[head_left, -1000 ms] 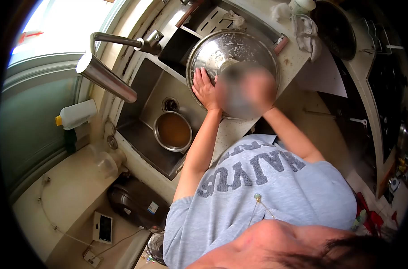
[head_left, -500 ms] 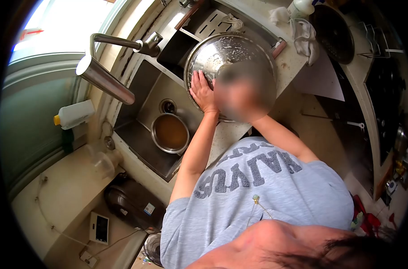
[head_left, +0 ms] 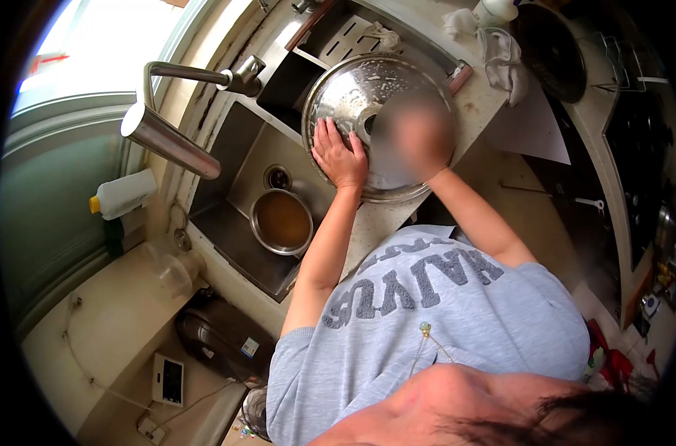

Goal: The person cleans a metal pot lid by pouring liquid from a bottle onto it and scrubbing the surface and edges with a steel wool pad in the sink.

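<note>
A large round metal pot lid [head_left: 353, 93], streaked with white suds, lies across the sink divider and the counter edge. My left hand [head_left: 340, 157] rests flat on its near left part, fingers stretched out and thumb apart. Over the lid's right part is my right hand [head_left: 421, 141], covered by a blurred patch. Its fingers, and anything in them, cannot be made out. A dark knob or hole [head_left: 370, 124] shows at the lid's middle, partly covered by the blur.
In the left sink basin [head_left: 241, 167] a metal bowl [head_left: 281, 221] of brownish liquid sits beside the drain [head_left: 277, 177]. A thick faucet [head_left: 171, 141] hangs over the left side. A white cloth [head_left: 504, 63] and a dark round pan or lid [head_left: 550, 52] are at upper right.
My right hand has moved right and slightly up over the lid, uncovering more of its middle. My left hand stays at nearly the same spot on the lid.
</note>
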Tool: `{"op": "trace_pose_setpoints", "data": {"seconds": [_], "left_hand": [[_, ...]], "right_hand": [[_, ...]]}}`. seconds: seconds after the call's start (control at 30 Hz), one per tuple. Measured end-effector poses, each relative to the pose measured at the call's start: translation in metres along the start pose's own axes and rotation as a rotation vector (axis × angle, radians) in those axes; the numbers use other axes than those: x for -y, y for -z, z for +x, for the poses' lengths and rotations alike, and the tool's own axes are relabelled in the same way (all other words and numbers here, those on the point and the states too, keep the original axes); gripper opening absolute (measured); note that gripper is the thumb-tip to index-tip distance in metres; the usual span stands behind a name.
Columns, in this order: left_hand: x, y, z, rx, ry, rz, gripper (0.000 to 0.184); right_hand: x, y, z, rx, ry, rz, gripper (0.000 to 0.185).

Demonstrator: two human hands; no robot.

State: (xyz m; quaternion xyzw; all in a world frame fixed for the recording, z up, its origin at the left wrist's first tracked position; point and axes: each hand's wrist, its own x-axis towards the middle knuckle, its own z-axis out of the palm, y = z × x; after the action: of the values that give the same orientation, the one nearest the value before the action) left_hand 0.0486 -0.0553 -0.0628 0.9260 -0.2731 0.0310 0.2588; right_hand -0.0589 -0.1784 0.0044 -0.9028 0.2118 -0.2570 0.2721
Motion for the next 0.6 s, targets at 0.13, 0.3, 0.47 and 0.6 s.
{"op": "trace_pose_setpoints", "data": {"seconds": [0.13, 0.3, 0.47, 0.6], "left_hand": [[0.000, 0.001, 0.000, 0.001, -0.002, -0.029, 0.057], [0.000, 0.004, -0.001, -0.006, -0.020, -0.017, 0.053], [0.000, 0.001, 0.002, 0.014, -0.003, -0.041, 0.058], [0.001, 0.001, -0.001, 0.018, -0.025, -0.020, 0.060]], "right_hand": [[-0.009, -0.025, -0.006, -0.163, 0.017, -0.103, 0.010], [-0.046, -0.009, 0.001, -0.091, 0.081, -0.157, 0.006], [-0.021, 0.007, -0.006, -0.136, -0.009, 0.175, 0.011], [-0.001, 0.019, 0.049, 0.012, -0.205, 0.041, 0.013]]}}
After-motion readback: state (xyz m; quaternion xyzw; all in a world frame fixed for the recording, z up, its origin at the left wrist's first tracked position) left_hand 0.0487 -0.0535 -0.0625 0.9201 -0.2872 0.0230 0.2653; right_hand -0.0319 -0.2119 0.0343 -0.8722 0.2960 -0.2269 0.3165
